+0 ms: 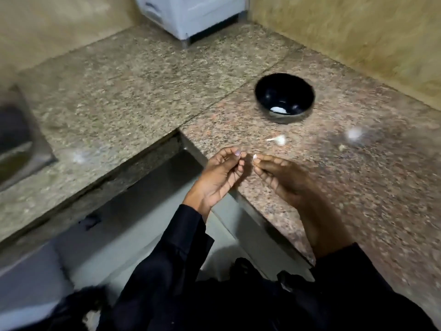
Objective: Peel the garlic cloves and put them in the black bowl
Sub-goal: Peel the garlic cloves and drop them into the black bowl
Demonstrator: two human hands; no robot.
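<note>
My dark sleeves [167,271] fill the bottom of the head view, closest to me, and both arms reach forward over the edge of the granite counter [143,80].

My left hand [220,177] is held palm up just this side of the black bowl [284,97], its fingers [235,155] curled inward with thumb and fingertip pressed together; whether anything is pinched there I cannot tell through the blur. My right hand [284,180] sits just beside it, fingers curled too, their tips pinching a small pale bit, a garlic clove [254,156] or its skin. The two sets of fingertips are near each other, not quite touching.

Between my hands and the black bowl a white scrap of garlic peel [276,139] lies on the counter. Inside the bowl, low against its near wall, rests one white peeled clove [278,109]. To the right of the bowl and nearer me lies a blurred whitish piece [354,134], with a small tan crumb [342,147] just beside it.

Far left of the bowl a steel sink [21,144] is set into the counter. Beyond the bowl, in the corner against the wall, stands a white appliance [191,15].
</note>
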